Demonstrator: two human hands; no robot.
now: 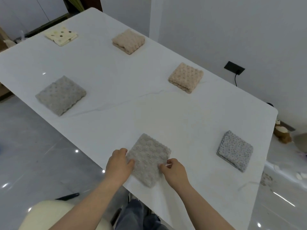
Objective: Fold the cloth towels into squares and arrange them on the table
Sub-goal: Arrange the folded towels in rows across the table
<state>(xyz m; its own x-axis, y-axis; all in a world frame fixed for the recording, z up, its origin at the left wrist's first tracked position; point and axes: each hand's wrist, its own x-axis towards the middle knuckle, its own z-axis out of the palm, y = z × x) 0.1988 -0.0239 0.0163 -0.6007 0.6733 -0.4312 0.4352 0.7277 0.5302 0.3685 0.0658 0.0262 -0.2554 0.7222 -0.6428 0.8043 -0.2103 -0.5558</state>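
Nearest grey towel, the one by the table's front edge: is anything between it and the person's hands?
Nothing visible stands between them. The left hand grips the nearest grey towel at its left edge, and the right hand pinches its right edge.

Your long white table (116, 80) stands on a glossy grey tiled floor (33, 146) (small bright glints of light dot it). Past its right side you have a plain white wall (232, 30) carrying a black rectangular socket (234, 68), with a thin black cable (235, 81) plugged in.

text: none readable | labels: none | numbers: none | signs: none
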